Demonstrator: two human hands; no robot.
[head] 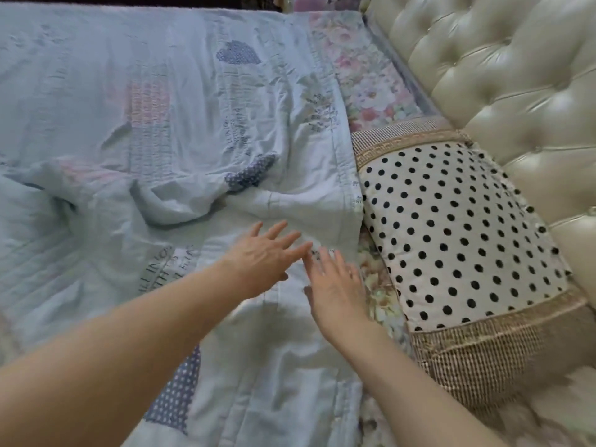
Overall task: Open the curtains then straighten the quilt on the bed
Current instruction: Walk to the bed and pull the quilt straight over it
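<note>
A pale blue quilt (154,130) with patchwork hearts and printed lettering covers most of the bed. It is bunched into folds at the centre left, and its top hem runs beside the pillow. My left hand (264,258) hovers flat over the quilt near that hem, fingers spread, holding nothing. My right hand (335,282) lies beside it on the quilt's edge, fingers apart, also empty. No curtains are in view.
A polka-dot pillow (458,233) with gold woven bands lies at the right against a cream tufted headboard (503,69). A floral sheet (358,69) shows between the quilt and the headboard. Dark furniture lines the far edge.
</note>
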